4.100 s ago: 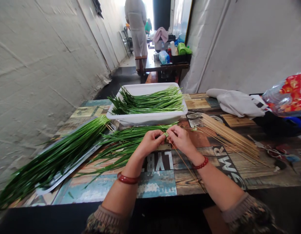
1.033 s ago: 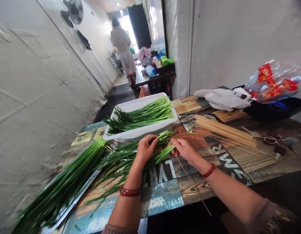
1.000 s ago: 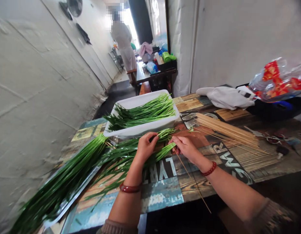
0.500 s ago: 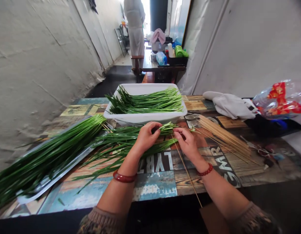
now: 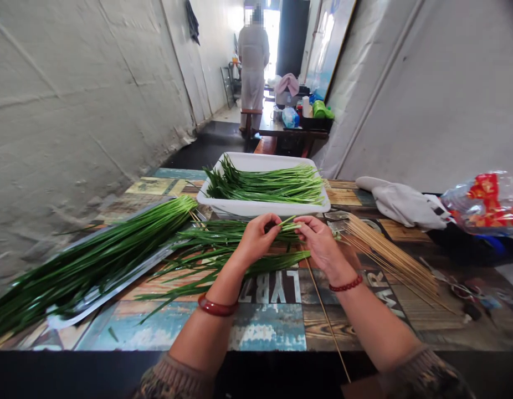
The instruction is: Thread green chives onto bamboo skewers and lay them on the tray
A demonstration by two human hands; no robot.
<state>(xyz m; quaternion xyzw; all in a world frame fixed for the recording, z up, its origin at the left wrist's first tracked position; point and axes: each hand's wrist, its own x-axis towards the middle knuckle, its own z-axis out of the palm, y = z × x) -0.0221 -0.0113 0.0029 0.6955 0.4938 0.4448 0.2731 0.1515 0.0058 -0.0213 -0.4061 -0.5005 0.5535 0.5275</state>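
Note:
Garlic chives (image 5: 223, 244) lie loose on the table under and left of my hands, their pale ends pointing right. My left hand (image 5: 260, 235) pinches a few chive stalks near their pale ends, just above the loose pile. At the tips of the same stalks, my right hand (image 5: 317, 238) is closed with thumb and fingers pressed together. A thin bamboo skewer (image 5: 325, 310) lies below my right hand and sticks out over the table's front edge. More skewers (image 5: 391, 255) are bundled on the right.
A white tub (image 5: 262, 208) of chives stands behind my hands. At left, a long chive bundle (image 5: 115, 249) rests on a metal tray (image 5: 69, 318). A white cap (image 5: 400, 202) and a plastic bag (image 5: 485, 202) lie at right. A person in white (image 5: 253, 66) stands far back.
Both hands have risen slightly off the pile with a few stalks between them. The whole view has shifted, with the scene now lower and further right.

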